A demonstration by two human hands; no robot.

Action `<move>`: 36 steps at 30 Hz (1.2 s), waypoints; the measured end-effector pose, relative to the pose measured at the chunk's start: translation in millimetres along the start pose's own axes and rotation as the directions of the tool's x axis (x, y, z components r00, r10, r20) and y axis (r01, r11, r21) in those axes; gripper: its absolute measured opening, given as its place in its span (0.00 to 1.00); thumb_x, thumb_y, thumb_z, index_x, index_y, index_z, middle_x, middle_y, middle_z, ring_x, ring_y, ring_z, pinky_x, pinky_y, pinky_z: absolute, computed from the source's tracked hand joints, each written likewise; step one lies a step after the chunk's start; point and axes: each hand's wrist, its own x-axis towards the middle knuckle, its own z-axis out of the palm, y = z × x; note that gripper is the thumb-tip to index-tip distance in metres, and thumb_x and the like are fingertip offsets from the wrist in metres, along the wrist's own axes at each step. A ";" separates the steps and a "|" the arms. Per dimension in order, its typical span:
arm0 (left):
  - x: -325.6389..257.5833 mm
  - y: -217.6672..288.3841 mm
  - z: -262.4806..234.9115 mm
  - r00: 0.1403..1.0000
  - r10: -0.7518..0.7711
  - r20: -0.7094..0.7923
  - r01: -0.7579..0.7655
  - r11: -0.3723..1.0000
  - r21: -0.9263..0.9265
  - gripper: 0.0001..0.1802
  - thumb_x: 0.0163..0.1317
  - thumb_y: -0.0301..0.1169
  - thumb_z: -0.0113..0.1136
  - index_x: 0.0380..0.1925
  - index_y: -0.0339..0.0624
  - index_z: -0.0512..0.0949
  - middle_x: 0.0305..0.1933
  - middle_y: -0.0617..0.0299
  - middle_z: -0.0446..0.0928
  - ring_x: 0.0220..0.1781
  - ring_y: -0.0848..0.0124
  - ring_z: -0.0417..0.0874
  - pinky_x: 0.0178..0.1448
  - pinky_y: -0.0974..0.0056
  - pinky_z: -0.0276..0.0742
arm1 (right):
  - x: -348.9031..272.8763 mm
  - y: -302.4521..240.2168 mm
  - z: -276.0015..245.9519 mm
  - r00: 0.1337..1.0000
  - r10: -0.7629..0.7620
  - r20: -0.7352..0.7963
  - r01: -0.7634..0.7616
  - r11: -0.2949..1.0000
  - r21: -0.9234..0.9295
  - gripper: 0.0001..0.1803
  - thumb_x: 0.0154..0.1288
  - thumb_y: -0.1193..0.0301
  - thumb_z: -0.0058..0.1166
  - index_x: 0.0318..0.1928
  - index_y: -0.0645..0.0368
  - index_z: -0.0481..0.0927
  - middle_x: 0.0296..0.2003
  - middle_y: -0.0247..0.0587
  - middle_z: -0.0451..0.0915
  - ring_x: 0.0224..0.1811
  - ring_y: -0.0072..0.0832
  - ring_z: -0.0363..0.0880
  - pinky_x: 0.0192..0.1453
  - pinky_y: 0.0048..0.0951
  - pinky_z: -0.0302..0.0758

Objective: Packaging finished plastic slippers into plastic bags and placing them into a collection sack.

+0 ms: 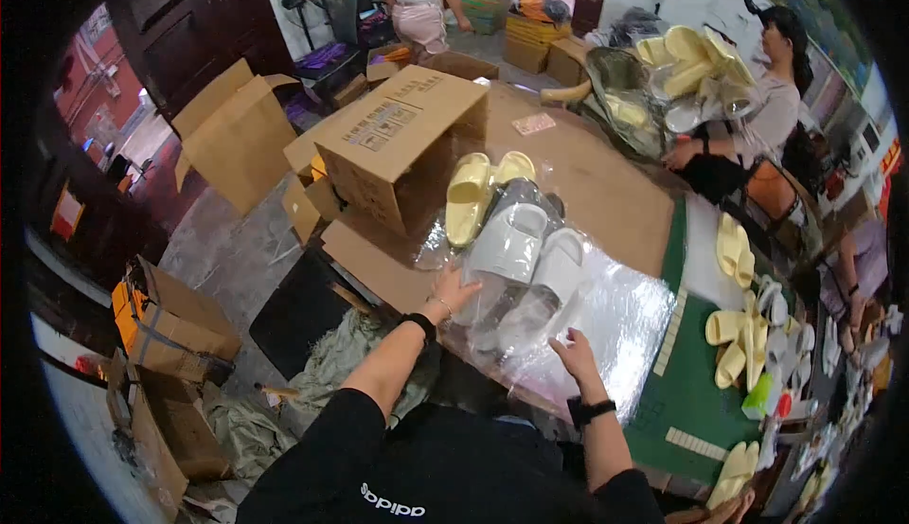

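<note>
Brown cardboard [606,204] is bearing plastic-wrapped pale-grey slide sandals [511,248], their long axes slanting forward and rightward. They are lying ahead of and between two spread, seemingly empty hands, the left hand [454,294] reaching nearer than the right hand [578,361].

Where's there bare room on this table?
Brown cardboard between the gray slippers and the dark bag looks bare, as does the green mat between the shiny plastic and yellow slippers at right. Crowded: between your left hand and right hand.
</note>
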 end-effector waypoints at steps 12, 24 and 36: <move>-4.4 -50.2 8.8 0.999 0.050 0.009 -0.043 0.919 -0.393 0.24 0.49 0.31 0.63 0.45 0.33 0.70 0.41 0.55 0.74 0.42 0.66 0.73 0.46 0.62 0.69 | 11.2 -36.8 43.4 0.908 0.147 0.391 -0.374 0.705 0.603 0.43 0.43 0.56 0.67 0.52 0.75 0.64 0.45 0.52 0.73 0.45 0.30 0.72 0.46 0.29 0.71; 56.1 -34.8 13.8 0.995 -0.095 -0.002 0.078 0.824 -0.561 0.36 0.49 0.32 0.65 0.54 0.29 0.58 0.56 0.48 0.64 0.56 0.64 0.65 0.59 0.62 0.61 | 94.9 -31.7 56.7 0.935 0.337 -0.110 -0.256 0.857 0.448 0.51 0.37 0.53 0.67 0.60 0.62 0.57 0.60 0.58 0.52 0.66 0.46 0.44 0.64 0.42 0.51; 27.5 8.3 -10.6 0.785 -0.417 0.459 0.586 0.740 -0.330 0.41 0.47 0.48 0.64 0.58 0.37 0.61 0.58 0.55 0.66 0.58 0.62 0.66 0.56 0.60 0.65 | 110.0 -1.6 67.8 0.933 0.205 0.296 -0.343 0.261 0.902 0.36 0.49 0.73 0.63 0.56 0.69 0.59 0.45 0.45 0.72 0.45 0.28 0.71 0.46 0.23 0.69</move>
